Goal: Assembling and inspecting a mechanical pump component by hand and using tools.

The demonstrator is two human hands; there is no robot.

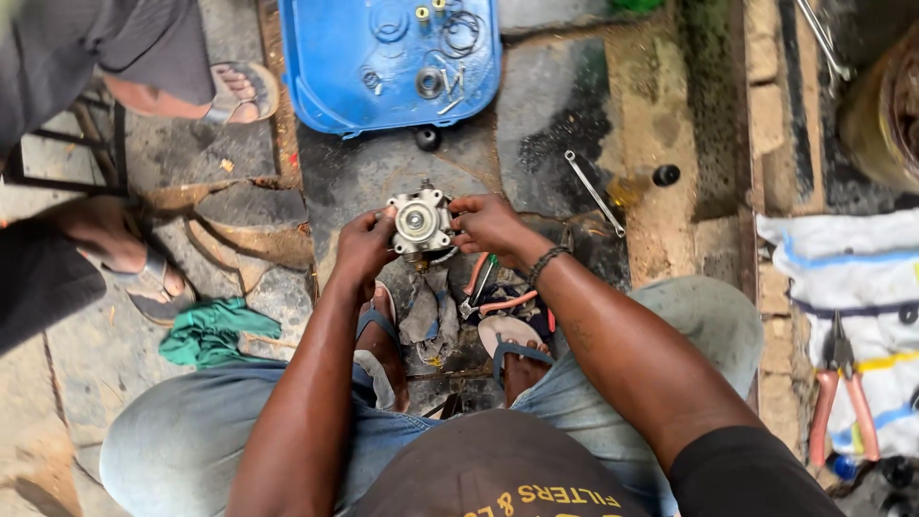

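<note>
A small metal pump-like housing [418,222] with a round silver hub sits between my hands above the stained ground. My left hand [364,245] grips its left side. My right hand [486,225] holds its right side, fingers pressed on the edge. Below the part lie a grey rag [427,313] and pliers with orange handles [491,292] between my sandalled feet.
A blue plastic tray [388,59] with rings and small parts lies ahead. A spanner [593,192] and black cap [666,175] rest to the right. Another person's sandalled feet [239,92] are at the left, near a green cloth [212,328]. Red-handled pliers [840,385] lie on a white sack.
</note>
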